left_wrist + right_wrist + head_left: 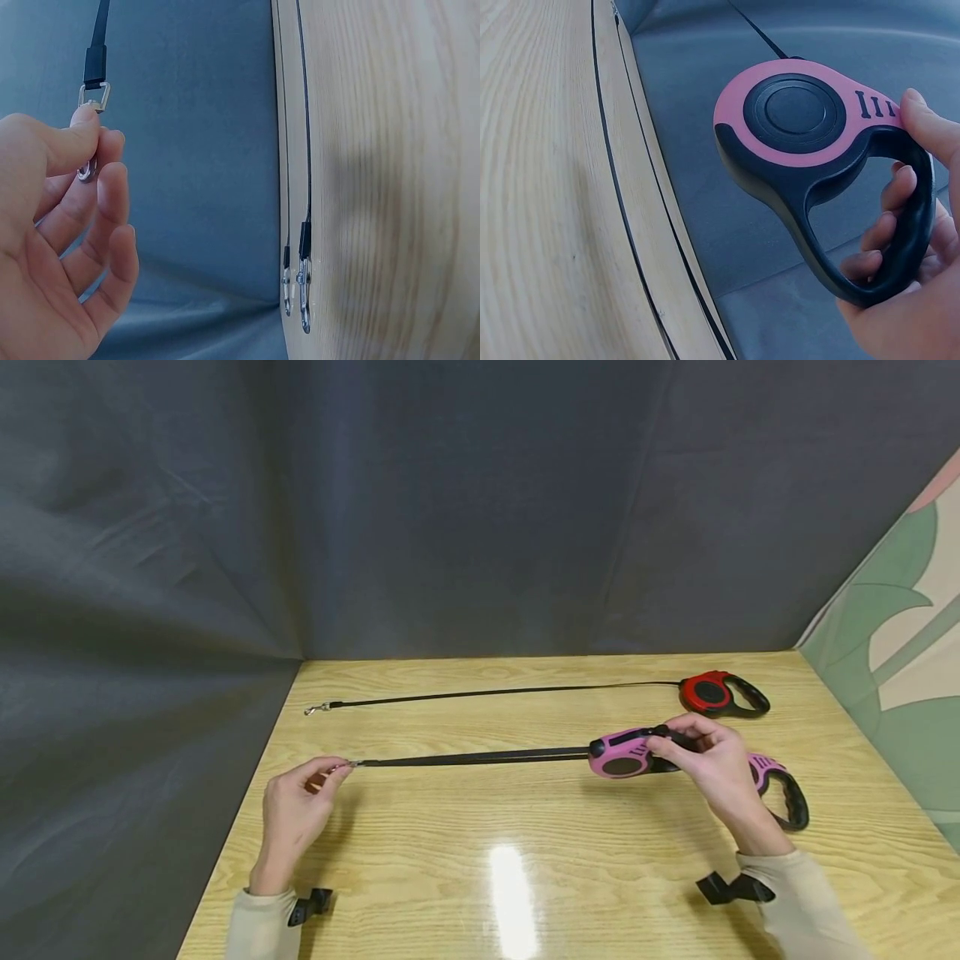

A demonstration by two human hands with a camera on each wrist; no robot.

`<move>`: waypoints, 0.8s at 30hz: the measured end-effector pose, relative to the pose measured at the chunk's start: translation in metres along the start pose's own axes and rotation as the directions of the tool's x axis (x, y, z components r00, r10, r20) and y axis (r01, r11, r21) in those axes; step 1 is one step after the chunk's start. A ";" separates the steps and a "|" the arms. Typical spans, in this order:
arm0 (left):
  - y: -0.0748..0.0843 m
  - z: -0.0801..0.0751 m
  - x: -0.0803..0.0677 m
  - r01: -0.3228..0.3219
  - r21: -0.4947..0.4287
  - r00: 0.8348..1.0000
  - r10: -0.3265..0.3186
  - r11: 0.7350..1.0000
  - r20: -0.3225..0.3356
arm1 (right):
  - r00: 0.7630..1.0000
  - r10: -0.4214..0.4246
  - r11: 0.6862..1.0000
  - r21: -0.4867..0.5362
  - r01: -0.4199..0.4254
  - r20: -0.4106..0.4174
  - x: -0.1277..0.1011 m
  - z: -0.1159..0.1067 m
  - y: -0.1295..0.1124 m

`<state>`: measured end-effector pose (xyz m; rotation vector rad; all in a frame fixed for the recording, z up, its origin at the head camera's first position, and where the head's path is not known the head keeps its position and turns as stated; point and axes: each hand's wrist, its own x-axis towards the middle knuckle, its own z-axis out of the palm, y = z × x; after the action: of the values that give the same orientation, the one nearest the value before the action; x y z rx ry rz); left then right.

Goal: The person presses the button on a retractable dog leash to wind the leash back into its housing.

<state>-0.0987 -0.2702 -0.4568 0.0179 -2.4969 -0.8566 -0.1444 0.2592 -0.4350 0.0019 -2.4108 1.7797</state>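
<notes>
My right hand point(716, 768) holds a pink and black retractable dog leash point(780, 154), its fingers curled round the looped handle point(915, 232) and its thumb near the top. The black strap point(465, 758) runs out leftward, stretched above the table. At its far end my left hand point(294, 806) pinches the metal snap clip point(88, 169) between thumb and index finger. A second pink leash point(793, 797) lies on the table, partly hidden by my right hand. In the left wrist view its clip point(304, 296) appears to be the nearer of two lying on the wood.
A red and black retractable leash point(705, 692) lies at the back right, its thin strap point(495, 692) extended left to a metal clip point(317, 708). Dark cloth point(480, 527) hangs behind and left of the wooden table point(412, 860). Patterned fabric point(900, 635) stands at right.
</notes>
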 end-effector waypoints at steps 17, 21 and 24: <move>0.004 0.002 -0.002 -0.037 0.004 0.999 0.037 0.999 0.028 | 0.999 0.001 1.000 0.031 -0.003 0.046 0.001 0.007 0.000; 0.004 0.003 -0.003 -0.070 -0.011 0.997 0.071 0.997 0.025 | 0.999 -0.001 0.999 0.038 -0.001 0.054 0.001 0.008 0.000; 0.004 0.005 -0.004 -0.093 -0.014 0.995 0.094 0.996 0.023 | 0.999 -0.004 0.999 0.045 0.002 0.054 0.001 0.009 0.000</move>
<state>-0.0972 -0.2633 -0.4594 -0.1132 -2.4930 -0.8381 -0.1468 0.2510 -0.4374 0.0598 -2.4055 1.8557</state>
